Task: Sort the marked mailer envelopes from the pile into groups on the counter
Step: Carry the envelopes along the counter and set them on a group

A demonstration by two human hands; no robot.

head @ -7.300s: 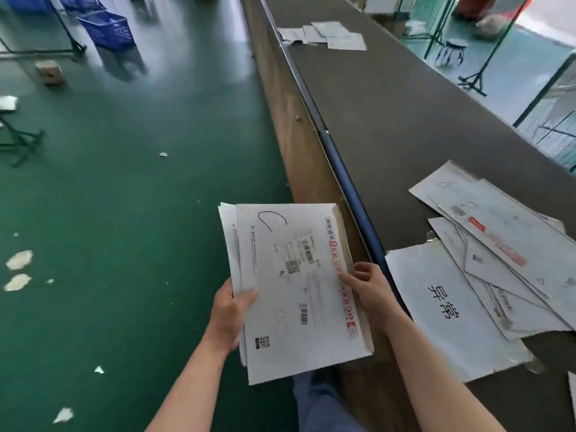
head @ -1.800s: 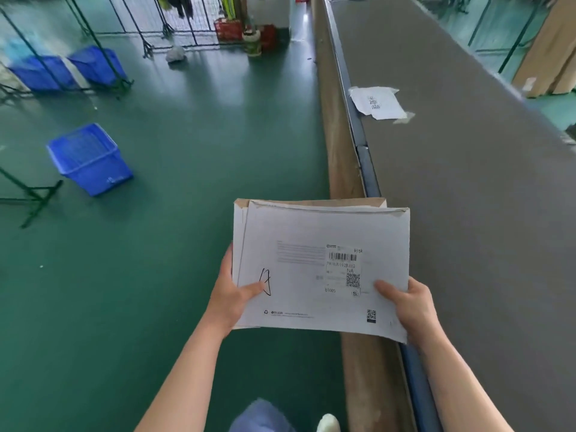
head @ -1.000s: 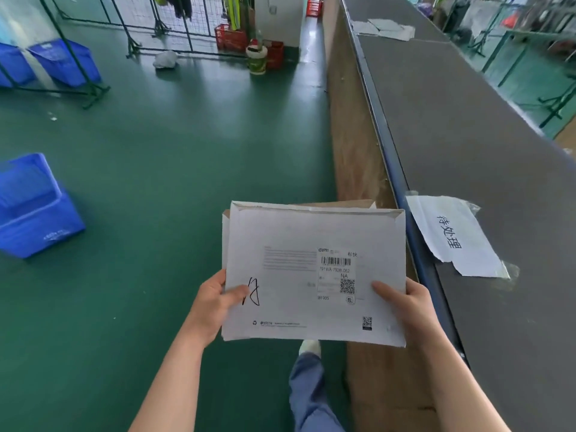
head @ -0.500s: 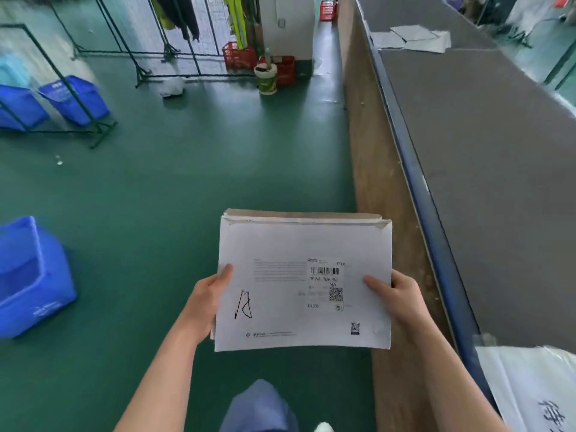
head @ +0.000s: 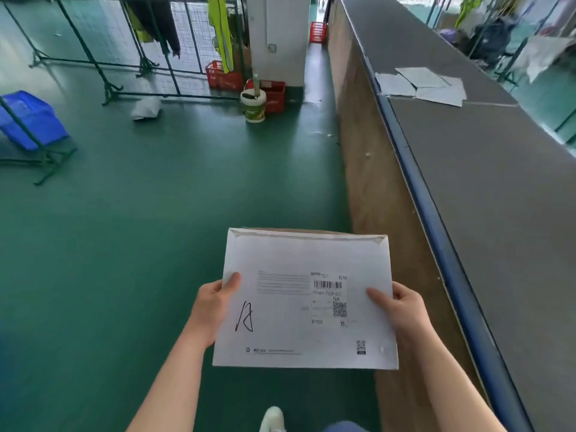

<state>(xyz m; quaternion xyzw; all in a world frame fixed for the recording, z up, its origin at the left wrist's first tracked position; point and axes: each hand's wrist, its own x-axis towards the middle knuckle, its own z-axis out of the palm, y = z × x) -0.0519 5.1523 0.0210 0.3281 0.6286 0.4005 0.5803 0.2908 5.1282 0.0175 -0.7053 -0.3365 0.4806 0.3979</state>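
Observation:
I hold a small stack of white mailer envelopes [head: 305,300] in front of me, over the green floor just left of the counter. The top envelope shows a barcode label and a hand-drawn black triangle mark at its lower left. My left hand [head: 212,304] grips the stack's left edge, thumb on top. My right hand [head: 402,310] grips the right edge the same way. A brown edge of another envelope peeks out behind the top one. A group of white envelopes [head: 420,85] lies farther along the dark grey counter [head: 498,188].
The long counter runs along my right with a blue edge rail [head: 436,232] and a wooden side. On the floor to the left stand a blue basket [head: 28,120], a bucket [head: 253,104], red crates [head: 274,95] and green metal racks [head: 103,67]. My shoe [head: 272,419] shows below.
I have walked forward along the counter with the stack held the same way. The labelled sheet on the counter has dropped out of view and the far group of envelopes is closer.

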